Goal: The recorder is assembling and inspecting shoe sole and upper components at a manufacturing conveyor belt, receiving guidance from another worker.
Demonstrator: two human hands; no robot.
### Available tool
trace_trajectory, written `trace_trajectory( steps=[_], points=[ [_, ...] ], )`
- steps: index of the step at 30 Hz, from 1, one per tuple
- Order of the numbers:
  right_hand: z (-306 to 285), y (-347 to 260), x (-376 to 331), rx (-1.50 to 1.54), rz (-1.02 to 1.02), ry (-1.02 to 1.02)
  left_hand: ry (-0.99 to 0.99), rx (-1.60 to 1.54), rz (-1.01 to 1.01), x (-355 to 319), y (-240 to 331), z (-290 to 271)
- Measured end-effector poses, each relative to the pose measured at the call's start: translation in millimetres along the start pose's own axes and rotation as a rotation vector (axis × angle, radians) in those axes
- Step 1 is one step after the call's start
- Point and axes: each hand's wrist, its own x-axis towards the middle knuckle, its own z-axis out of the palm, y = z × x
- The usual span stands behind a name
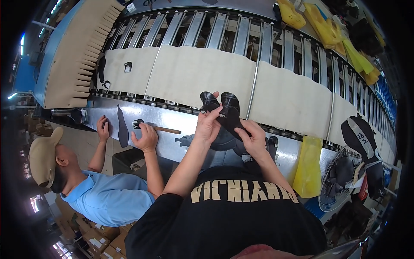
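Over the near edge of the conveyor, I hold two black shoe upper pieces with glossy, rounded ends. My left hand [208, 126] grips the smaller shoe piece [208, 102] between thumb and fingers, and its fingertips meet the edge of the other. The longer shoe piece [230, 108] stands upright beside it, its lower part pinched by my right hand [255, 139], thumb in front. Beneath my hands, flat black pieces [222, 143] lie on the metal bench [165, 147], partly hidden by my forearms.
A slatted conveyor with a beige cloth [198, 71] runs across, carrying small black pieces [128, 67] at left. A co-worker's hand [148, 137] rests by a wooden handle [168, 130]. At right are a yellow bag [308, 166] and a wire basket [324, 196] holding black pieces.
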Motion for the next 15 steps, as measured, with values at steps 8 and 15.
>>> trace_trajectory(
  steps=[8,15],
  points=[
    [-6.5,-15.3,6.0,-0.159,-0.079,0.010,-0.030,-0.174,-0.040,7.4,-5.7,-10.9],
    [-23.0,-11.5,11.0,-0.101,0.087,0.084,0.050,0.304,-0.139,17.2,-5.9,-1.8]
  ],
)
